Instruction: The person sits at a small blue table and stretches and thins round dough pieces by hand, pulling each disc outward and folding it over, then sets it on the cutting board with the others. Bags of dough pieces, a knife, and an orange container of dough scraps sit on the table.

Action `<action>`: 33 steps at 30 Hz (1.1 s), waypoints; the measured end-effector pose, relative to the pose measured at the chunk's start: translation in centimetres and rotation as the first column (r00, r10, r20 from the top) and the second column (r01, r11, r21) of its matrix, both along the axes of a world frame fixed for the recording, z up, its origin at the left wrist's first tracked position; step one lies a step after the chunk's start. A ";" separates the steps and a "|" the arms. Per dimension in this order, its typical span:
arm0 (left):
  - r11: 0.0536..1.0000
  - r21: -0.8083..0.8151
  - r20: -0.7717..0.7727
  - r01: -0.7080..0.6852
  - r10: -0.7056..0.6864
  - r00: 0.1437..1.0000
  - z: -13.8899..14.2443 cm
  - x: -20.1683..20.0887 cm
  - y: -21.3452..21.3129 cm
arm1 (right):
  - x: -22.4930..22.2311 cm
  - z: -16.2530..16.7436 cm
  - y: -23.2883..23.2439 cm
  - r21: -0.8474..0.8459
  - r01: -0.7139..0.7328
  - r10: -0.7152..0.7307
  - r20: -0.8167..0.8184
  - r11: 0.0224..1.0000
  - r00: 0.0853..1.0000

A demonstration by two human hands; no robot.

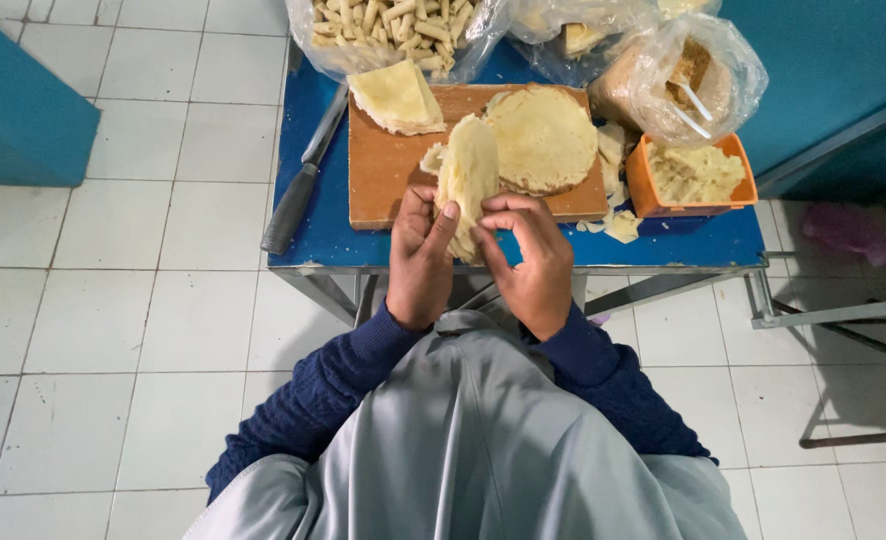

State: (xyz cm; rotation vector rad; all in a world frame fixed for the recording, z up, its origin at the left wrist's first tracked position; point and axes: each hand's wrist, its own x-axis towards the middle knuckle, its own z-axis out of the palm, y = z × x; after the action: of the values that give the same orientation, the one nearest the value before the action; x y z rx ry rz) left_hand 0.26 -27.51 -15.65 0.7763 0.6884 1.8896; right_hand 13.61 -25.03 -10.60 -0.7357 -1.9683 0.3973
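Closest in, grey cloth and dark blue knitted sleeves (313, 400) fill the bottom of the view, hiding the lap and whatever sits below the surface's near edge. Up from there, the left hand (420, 262) and the right hand (533, 262) meet over the near edge of the blue surface (313, 235). Both sets of fingers are curled and pinched onto a pale folded pastry sheet (468, 175), held up on edge between them; its lower end vanishes behind the thumbs, so what's inside the fold can't be made out. Just behind it lies a wooden board (388, 170), carrying a round stack of sheets (543, 138) and a wedge-shaped folded pile (396, 97). Left of the board, a dark-handled knife (298, 195) lies lengthwise, its blade running away from us. To the right, an orange tub (691, 178) of pale filling sits beside loose scraps (618, 222). Farthest back, clear bags: one of finished rolls (393, 25), cut off by the top edge, another (678, 75) crumpled, with contents too murky to tell.
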 end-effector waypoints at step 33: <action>0.997 0.043 -0.134 0.069 -0.063 0.989 0.2 -1.3 -0.1 | 0.6 -0.4 1.3 -0.210 -0.100 0.087 -0.072 0.972 0.994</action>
State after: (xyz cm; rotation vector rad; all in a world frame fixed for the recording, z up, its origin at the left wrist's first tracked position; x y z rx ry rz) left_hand -1.00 -27.59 -15.47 0.9509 0.6936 1.8115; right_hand 14.23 -23.69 -11.00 -0.7571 -1.9249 0.6897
